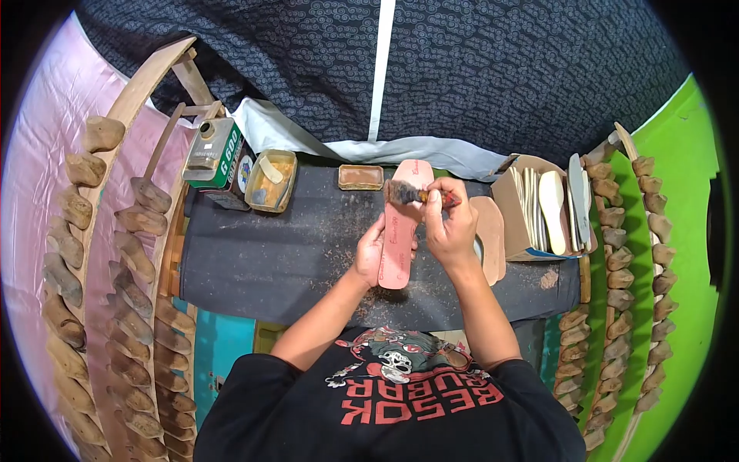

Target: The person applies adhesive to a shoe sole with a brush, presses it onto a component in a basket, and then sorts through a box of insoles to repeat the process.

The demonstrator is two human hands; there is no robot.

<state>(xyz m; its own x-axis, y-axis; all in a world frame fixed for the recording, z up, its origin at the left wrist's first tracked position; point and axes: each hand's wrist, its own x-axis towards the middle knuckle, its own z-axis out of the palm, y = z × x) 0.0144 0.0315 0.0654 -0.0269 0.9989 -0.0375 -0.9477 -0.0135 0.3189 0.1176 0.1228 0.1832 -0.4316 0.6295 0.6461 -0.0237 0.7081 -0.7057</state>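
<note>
My left hand (369,254) grips a long pink insole board (396,258) with dark red printed lettering, holding it above the dark table. The thumb lies along its left edge and fingertips show at its right edge. In my right hand (453,231) is a brush (403,192) with dark, clotted bristles and a red-and-black handle. Its bristles are over the upper part of the board; whether they touch is hard to tell. Right of the board, partly behind my right hand, lies a tan sole-shaped piece (490,239).
A G 600 can (218,162) and a tub (272,181) with a pale scraper stand at the left. At the back is a small brown box (361,178). A carton (523,223) of sole-shaped pieces sits right. Racks of wooden shoe lasts (132,258) flank the cloth-covered table (254,262).
</note>
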